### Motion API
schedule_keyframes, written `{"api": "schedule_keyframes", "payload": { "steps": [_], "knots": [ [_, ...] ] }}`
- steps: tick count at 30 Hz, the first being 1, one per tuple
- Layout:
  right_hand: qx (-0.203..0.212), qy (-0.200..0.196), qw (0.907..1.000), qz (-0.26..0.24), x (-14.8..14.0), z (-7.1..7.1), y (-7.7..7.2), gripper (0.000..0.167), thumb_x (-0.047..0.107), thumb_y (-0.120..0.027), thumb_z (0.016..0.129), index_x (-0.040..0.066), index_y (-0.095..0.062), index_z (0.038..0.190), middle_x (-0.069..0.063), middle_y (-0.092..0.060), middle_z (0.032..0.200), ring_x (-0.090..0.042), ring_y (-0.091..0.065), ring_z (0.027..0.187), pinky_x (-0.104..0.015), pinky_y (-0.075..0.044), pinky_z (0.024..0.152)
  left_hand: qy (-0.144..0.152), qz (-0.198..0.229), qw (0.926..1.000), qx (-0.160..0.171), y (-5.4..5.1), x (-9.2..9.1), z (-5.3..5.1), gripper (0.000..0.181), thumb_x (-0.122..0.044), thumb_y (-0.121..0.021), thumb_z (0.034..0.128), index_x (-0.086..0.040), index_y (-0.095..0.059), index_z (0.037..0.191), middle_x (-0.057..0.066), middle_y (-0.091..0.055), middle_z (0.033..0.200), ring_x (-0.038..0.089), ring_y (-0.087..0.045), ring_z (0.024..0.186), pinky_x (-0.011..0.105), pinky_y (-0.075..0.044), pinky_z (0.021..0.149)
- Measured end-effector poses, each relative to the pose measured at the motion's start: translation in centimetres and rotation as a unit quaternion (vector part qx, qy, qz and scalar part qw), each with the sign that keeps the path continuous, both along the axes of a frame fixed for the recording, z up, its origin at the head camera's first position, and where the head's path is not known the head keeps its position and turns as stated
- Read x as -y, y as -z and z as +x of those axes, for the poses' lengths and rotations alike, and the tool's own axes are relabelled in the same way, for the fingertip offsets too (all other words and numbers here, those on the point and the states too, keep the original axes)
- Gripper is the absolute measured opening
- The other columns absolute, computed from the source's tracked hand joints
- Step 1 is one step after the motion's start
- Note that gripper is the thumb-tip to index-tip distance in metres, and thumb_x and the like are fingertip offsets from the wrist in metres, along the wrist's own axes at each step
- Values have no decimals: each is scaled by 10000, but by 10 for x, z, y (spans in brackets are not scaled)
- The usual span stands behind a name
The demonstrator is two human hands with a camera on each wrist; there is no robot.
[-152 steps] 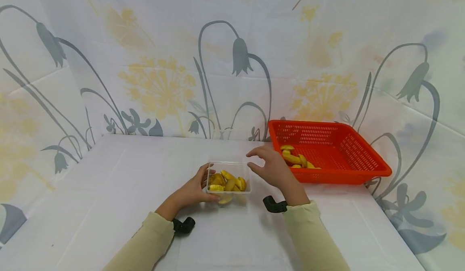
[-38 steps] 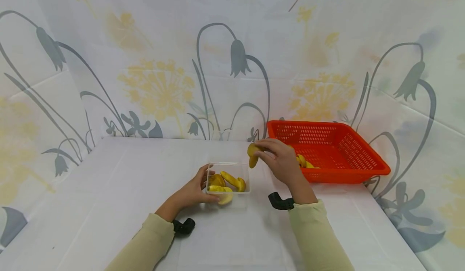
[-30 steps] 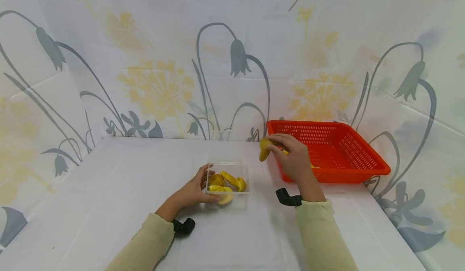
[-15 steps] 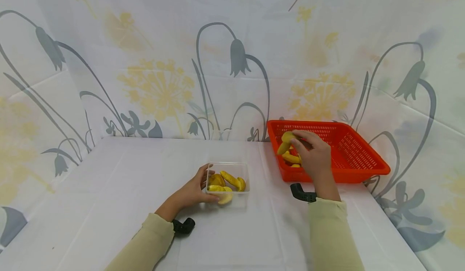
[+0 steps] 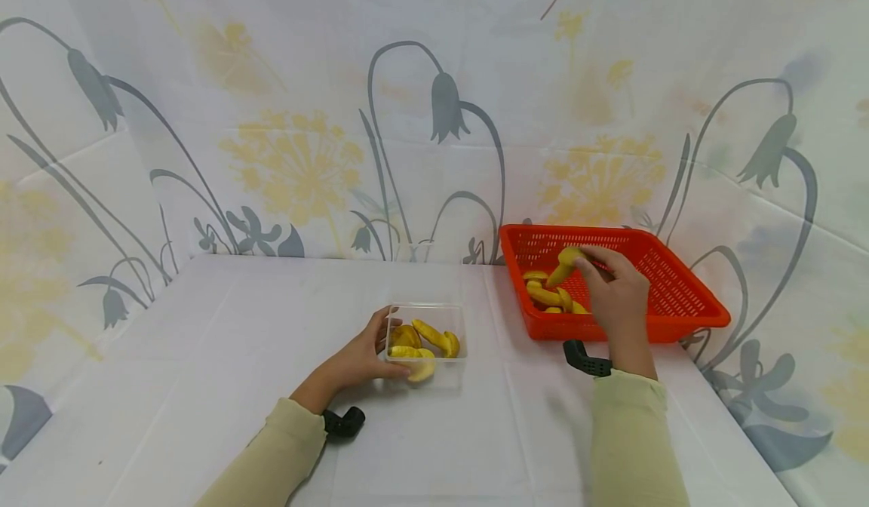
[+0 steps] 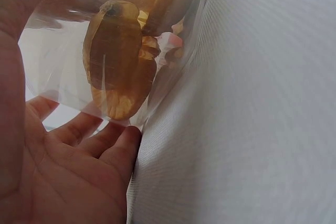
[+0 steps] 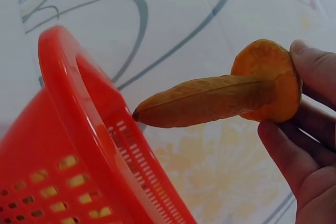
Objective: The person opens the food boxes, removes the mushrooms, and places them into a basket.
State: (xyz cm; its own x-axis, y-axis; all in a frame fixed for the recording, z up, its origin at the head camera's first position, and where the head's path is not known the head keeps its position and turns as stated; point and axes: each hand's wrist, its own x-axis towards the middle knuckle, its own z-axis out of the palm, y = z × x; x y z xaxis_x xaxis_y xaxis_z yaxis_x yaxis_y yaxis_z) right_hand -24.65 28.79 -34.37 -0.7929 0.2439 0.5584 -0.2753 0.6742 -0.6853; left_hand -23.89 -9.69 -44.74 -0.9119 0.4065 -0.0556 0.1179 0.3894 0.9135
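Note:
My left hand [image 5: 363, 356] grips a clear plastic box [image 5: 434, 311] on the table, fingers on one wall and thumb near the front. Several yellow mushrooms [image 5: 434, 339] lie inside; one shows through the clear wall in the left wrist view as a mushroom [image 6: 118, 56] near my fingers. Over the left part of a red basket [image 5: 652, 330], my right hand [image 5: 618, 288] pinches another yellow mushroom [image 5: 565, 264] by its cap. Its stem [image 7: 194, 100] points away from the hand towards the basket's rim. More mushrooms [image 5: 545, 294] lie at the basket's left end.
The basket has slotted walls and stands at the table's back right. A faint clear container [image 5: 413, 252] is at the back edge. White cloth covers the table [image 5: 204, 356], with a flower-printed curtain [image 5: 305, 77] behind. Black wrist cameras [image 5: 585, 357] are strapped on.
My right hand, with nothing in its fingers beside the box at first, now holds a mushroom and has moved right over the basket. Fewer mushrooms show in the box. The left hand stays put.

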Motion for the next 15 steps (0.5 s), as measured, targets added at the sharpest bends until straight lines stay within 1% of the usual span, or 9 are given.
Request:
{"api": "schedule_keyframes", "payload": {
  "steps": [2,4,5,7,10,15],
  "knots": [
    [252,137,9996,25,-4,1,0,458,490,-585,918,190,-656,1257,-18,-665,1244,-197,-626,1144,-235,-519,957,-4,-1,10000,18,0,0,0,1167,-363,-891,665,-258,-114,1530,62,-318,1561,282,-266,1474,469,-247,1197],
    [443,189,9988,28,-7,0,1,485,517,-566,919,189,-647,1268,-25,-657,1257,-211,-618,1158,-373,-527,979,-4,7,10000,26,0,0,0,1170,-362,-891,665,-255,-113,1531,63,-317,1562,282,-264,1475,469,-248,1197],
    [525,214,9984,49,-9,0,2,497,529,-557,919,189,-644,1272,-31,-654,1262,-221,-613,1162,-424,-523,979,-1,13,10000,26,0,0,0,1172,-361,-892,664,-253,-112,1532,64,-317,1562,282,-263,1475,469,-247,1197],
    [625,256,9977,94,-11,0,3,514,543,-544,921,183,-641,1275,-57,-648,1267,-251,-603,1166,-466,-519,974,6,25,10000,15,0,0,0,1172,-358,-892,666,-243,-113,1535,66,-318,1561,284,-261,1476,469,-248,1197],
    [752,273,9967,130,-15,0,4,530,540,-544,922,157,-638,1277,-97,-640,1269,-296,-586,1170,-492,-515,968,11,35,10000,7,0,0,0,1179,-361,-892,664,-232,-111,1539,69,-319,1560,286,-256,1478,468,-247,1196],
    [1133,298,9930,174,-21,1,5,543,527,-538,930,138,-618,1301,-136,-616,1295,-340,-544,1195,-523,-498,980,20,-8,10000,9,0,0,0,1182,-369,-890,665,-234,-106,1539,72,-315,1562,289,-258,1477,472,-250,1194]
  ]
}}
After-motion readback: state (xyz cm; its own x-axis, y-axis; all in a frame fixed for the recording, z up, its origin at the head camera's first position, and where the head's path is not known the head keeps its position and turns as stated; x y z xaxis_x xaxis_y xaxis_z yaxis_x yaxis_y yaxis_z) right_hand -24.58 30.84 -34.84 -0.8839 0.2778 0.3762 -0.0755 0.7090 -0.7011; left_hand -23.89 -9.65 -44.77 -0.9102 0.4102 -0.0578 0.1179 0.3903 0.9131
